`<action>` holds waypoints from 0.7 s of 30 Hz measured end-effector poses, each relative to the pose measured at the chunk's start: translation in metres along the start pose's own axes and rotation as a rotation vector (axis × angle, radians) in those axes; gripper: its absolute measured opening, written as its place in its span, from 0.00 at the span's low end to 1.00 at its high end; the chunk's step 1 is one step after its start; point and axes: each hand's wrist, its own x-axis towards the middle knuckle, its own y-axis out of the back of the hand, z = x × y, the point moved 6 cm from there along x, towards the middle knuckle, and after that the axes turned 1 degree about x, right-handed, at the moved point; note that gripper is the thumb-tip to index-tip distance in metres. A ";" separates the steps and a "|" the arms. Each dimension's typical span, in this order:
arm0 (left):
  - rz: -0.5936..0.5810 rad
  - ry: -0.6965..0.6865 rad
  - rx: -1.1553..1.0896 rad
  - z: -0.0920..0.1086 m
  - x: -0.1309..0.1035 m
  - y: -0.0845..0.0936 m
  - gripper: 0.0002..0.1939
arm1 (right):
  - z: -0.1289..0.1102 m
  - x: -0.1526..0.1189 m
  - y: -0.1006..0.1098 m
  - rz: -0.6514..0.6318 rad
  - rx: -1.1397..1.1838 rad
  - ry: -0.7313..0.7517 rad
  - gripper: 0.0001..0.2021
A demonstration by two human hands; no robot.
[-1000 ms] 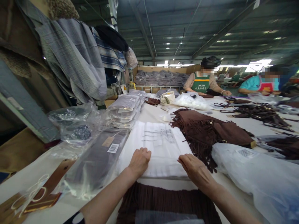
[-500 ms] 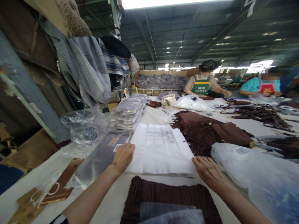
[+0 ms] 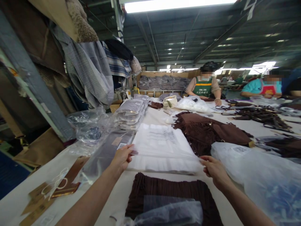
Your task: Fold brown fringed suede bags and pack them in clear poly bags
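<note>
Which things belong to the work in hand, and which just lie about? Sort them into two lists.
With the work, apparently:
white plastic stack, left hand and right hand at its side edges
brown fringed piece in front of it

Seemingly just lying about:
stacked grey packs
crumpled clear plastic
paper tags

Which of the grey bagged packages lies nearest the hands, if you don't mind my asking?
The flat grey package by the left hand, with a brown tag showing; the other grey packages lie farther back, many in stacks.
</note>
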 end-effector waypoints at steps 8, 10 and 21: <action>-0.028 0.030 -0.528 -0.031 -0.002 -0.007 0.08 | 0.002 -0.002 -0.007 -0.037 0.549 -0.136 0.16; -0.069 -0.010 -0.514 -0.039 -0.007 -0.008 0.09 | 0.007 -0.007 -0.004 -0.078 0.589 -0.145 0.19; -0.121 -0.175 0.107 -0.064 -0.047 -0.008 0.18 | 0.031 -0.066 0.023 -0.077 -0.254 -0.035 0.22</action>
